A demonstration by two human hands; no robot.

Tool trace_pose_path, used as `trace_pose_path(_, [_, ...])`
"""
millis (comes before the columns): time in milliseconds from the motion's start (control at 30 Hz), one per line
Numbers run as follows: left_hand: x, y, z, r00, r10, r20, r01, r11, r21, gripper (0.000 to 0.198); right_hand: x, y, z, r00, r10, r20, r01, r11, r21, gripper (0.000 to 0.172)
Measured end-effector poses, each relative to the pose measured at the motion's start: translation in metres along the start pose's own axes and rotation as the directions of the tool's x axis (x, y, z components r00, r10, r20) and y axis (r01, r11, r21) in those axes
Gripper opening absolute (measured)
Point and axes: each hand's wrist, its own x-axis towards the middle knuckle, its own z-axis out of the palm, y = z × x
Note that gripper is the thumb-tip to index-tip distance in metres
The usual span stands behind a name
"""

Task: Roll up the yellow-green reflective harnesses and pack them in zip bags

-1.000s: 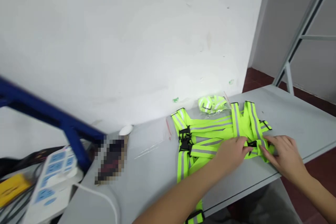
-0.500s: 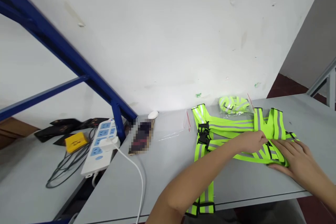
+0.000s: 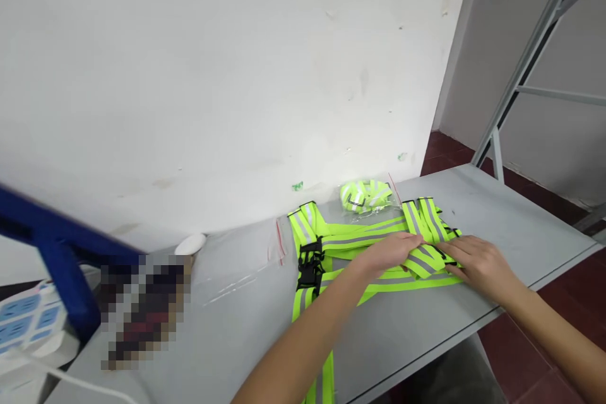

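Note:
Neon-yellow reflective straps (image 3: 360,238) with grey stripes lie spread along the grey table (image 3: 379,353), with black buckles (image 3: 310,265) at their left end. My left hand (image 3: 392,251) pinches a strap fold near the right end of the bundle. Beside it, my right hand (image 3: 476,260) has its fingers bent over the folded straps, thumb underneath, gripping them. Between the hands a striped fold slants up off the other straps. Behind, against the wall, a clear bag (image 3: 367,197) holds another rolled-up yellow strap set.
A clear empty bag with a red seal (image 3: 280,241) lies left of the straps. Farther left are a white oval object (image 3: 190,244), a blurred-out item (image 3: 149,309), a blue frame post (image 3: 66,278) and a white power strip (image 3: 33,322) with a cable.
The view has swung right, so things appear farther left. Both hands have brought the right part of the straps into a raised, folded bundle between them.

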Motion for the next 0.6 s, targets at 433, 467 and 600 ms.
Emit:
trace_pose_path(433, [-0.028, 0.008, 0.01, 0.674, 0.601, -0.429, -0.357, 0.773, 0.524, 0.061, 0.055, 0.009, -0.048, 0.773, 0.633, 0.053, -0.625, 0.743, 0.24, 0.05])
trace_pose_path(467, [-0.023, 0.009, 0.01, 0.664, 0.612, -0.43, -0.356, 0.764, 0.538, 0.071, 0.061, 0.006, -0.055, 0.755, 0.647, 0.103, -0.643, 0.702, 0.307, 0.049])
trace_pose_path(600, [0.0, 0.025, 0.007, 0.645, 0.706, -0.292, -0.45, 0.66, 0.602, 0.055, 0.076, 0.002, -0.078, 0.709, 0.658, 0.254, -0.683, 0.55, 0.481, 0.047])
